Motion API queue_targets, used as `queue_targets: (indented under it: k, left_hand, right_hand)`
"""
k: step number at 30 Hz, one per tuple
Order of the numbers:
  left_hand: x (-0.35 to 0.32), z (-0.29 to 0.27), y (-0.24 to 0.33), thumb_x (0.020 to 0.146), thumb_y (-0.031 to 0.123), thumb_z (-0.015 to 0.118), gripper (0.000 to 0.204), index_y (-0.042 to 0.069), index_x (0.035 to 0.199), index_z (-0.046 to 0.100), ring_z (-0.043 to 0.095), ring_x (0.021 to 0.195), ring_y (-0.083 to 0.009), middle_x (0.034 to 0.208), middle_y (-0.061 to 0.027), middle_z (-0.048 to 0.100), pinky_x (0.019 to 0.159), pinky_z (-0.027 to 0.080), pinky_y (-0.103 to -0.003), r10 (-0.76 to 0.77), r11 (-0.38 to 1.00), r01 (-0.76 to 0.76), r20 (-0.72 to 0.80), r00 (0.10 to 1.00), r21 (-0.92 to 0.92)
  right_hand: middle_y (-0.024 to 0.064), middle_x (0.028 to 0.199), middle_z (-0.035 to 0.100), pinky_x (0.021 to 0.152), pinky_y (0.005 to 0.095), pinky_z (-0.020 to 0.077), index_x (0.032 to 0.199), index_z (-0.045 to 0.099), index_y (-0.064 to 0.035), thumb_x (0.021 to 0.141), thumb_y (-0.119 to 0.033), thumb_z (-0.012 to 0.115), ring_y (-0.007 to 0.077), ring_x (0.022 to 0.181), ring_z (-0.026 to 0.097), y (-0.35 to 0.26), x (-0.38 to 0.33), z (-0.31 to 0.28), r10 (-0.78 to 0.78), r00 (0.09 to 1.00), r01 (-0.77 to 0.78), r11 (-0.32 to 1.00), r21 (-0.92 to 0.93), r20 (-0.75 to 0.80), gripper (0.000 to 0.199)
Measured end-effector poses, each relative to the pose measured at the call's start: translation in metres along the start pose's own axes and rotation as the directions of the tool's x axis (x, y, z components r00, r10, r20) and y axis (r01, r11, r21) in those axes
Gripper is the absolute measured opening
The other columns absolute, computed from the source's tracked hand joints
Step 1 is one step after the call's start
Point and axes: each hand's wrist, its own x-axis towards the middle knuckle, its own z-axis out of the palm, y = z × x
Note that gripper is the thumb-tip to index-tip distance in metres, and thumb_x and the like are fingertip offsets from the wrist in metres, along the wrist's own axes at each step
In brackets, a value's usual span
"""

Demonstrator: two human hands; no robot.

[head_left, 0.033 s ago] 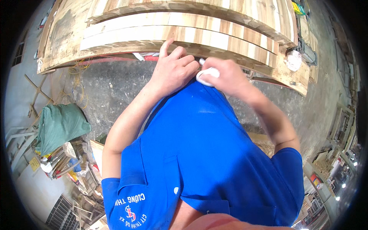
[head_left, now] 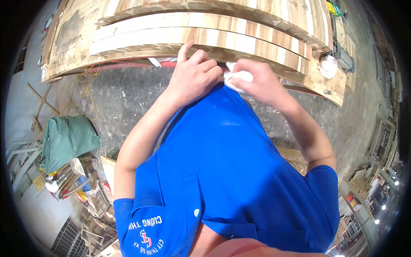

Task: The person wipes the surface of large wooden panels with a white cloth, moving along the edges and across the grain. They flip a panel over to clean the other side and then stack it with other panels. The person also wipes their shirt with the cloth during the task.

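Note:
My right hand (head_left: 260,83) is closed on a bunched white cloth (head_left: 239,80), just in front of the table's near edge and slightly blurred. Beside it, my left hand (head_left: 195,77) has its index finger raised towards the nearest wooden strip (head_left: 171,37), while the other fingers curl down. Whatever those fingers grip, if anything, is hidden from view. Both hands are close to the lower front of my blue shirt (head_left: 214,128). Pale striped strips of joined wood lie side by side across the table.
The plywood-topped table (head_left: 64,55) spans the far side, with a wider striped wood panel (head_left: 205,8) behind the strips. A crumpled white wad (head_left: 328,67) sits at its right. At left are yellow cords (head_left: 87,85), a green sack (head_left: 70,137) and scrap wood.
My right hand has shifted slightly right and away from me with the white cloth. The left hand stays nearly in place, and the wood strips have not moved.

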Motion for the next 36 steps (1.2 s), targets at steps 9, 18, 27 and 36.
queue_targets:
  k: [9,18,27,36]
  left_hand:
    - [-0.002,0.005,0.008,0.073,0.028,0.069,0.015,0.016,0.075,0.060,0.055,0.085,-0.0175,0.075,0.0036,0.056,0.105,0.030,-0.055,0.041,0.999,-0.042,-0.037,0.998,-0.021]
    - [-0.048,0.026,0.013,0.084,0.038,0.064,0.027,0.011,0.078,0.061,0.057,0.089,-0.0240,0.078,-0.0027,0.062,0.096,0.035,-0.051,-0.067,0.906,0.131,0.170,0.983,-0.402]
    - [-0.239,-0.033,0.025,0.091,0.066,0.047,0.067,0.000,0.080,0.057,0.050,0.068,-0.0172,0.068,-0.0067,0.053,0.063,0.043,-0.039,-0.370,0.204,0.877,0.795,0.481,-0.435]
    - [-0.247,-0.035,0.075,0.093,0.029,0.055,0.027,0.008,0.076,0.060,0.062,0.078,-0.0270,0.075,-0.0072,0.062,0.074,0.046,-0.041,-0.798,0.570,0.819,0.195,0.571,-0.065]
  right_hand:
    - [0.0132,0.081,0.066,0.072,0.0377,0.0497,0.089,0.065,-0.0090,0.084,-0.028,0.066,0.0297,0.077,0.065,-0.020,-0.018,0.033,-0.033,0.936,0.143,0.946,-0.292,0.350,0.019]
    - [0.0171,0.077,0.066,0.070,0.0432,0.0493,0.092,0.064,-0.0091,0.081,-0.030,0.070,0.0357,0.079,0.065,-0.019,-0.029,0.015,0.164,0.868,0.036,0.921,-0.389,0.469,0.025]
    - [-0.0009,0.079,0.056,0.062,0.0222,0.0407,0.091,0.059,-0.0018,0.090,-0.014,0.064,0.0057,0.071,0.050,-0.029,0.035,0.036,-0.055,0.941,0.034,0.997,0.069,0.333,0.013]
    - [0.0021,0.073,0.059,0.061,0.0243,0.0415,0.090,0.060,-0.0010,0.087,-0.016,0.066,0.0073,0.069,0.051,-0.051,0.072,0.082,-0.088,0.804,0.134,0.990,-0.035,0.587,0.016]
